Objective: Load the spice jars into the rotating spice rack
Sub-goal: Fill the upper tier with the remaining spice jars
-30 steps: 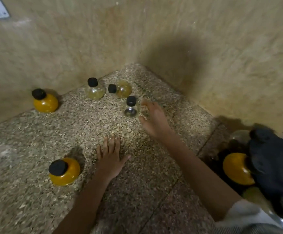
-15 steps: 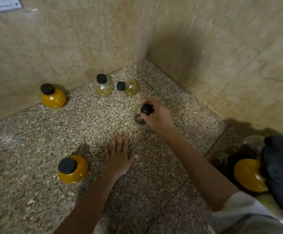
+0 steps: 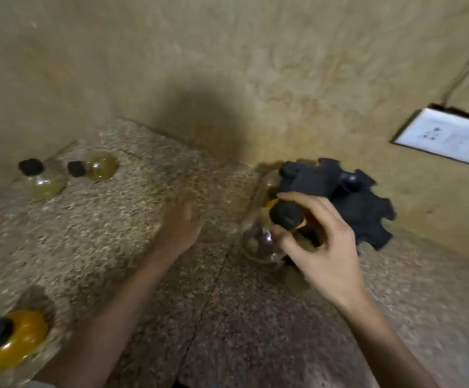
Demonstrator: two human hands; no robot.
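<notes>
Right hand was curled, fingers and thumb pinching the neck of a round clear glass jar with black cap, held just beside the black notched-top rotating rack by the wall. Left hand was open, fingers straight, low over the speckled granite counter; contact unclear, blurred. A pale upright glass jar and a pale glass jar on its side sat far left. An orange round jar was at the near-left edge. Beige marbled wall carried a white switch plate on the right.
</notes>
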